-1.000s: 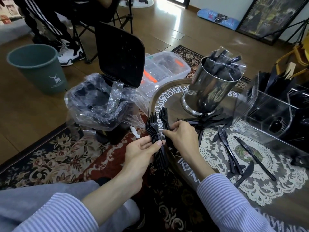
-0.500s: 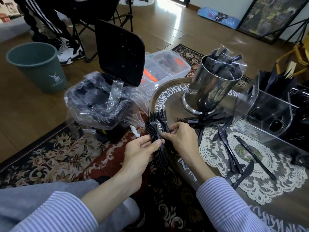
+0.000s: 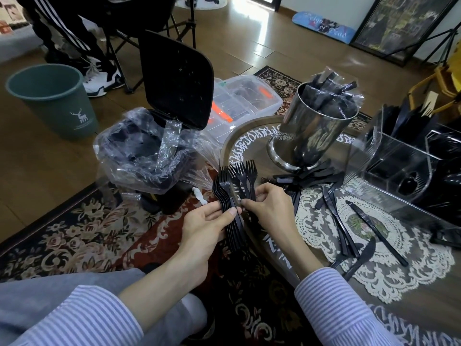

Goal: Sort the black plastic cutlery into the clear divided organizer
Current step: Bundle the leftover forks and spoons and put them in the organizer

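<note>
Head view: left hand (image 3: 207, 228) is gripping a nested fork stack (image 3: 228, 208) by the handles, fingers curled round it. Right hand (image 3: 268, 208) is pinching a few loose forks (image 3: 245, 178) just right of the stack, tines pointing far. Knives (image 3: 374, 232) are lying on the table (image 3: 424, 303); organizer (image 3: 399, 166) is sitting far right. Forks look light, stiff and slick, so holding mid-handle seems best.

A nested stack of black forks (image 3: 230, 211) stands tines-up over the bench edge, more forks (image 3: 245, 179) fanned beside it; loose knives (image 3: 376, 234) lie before the clear divided organizer (image 3: 399, 171), partly filled
</note>
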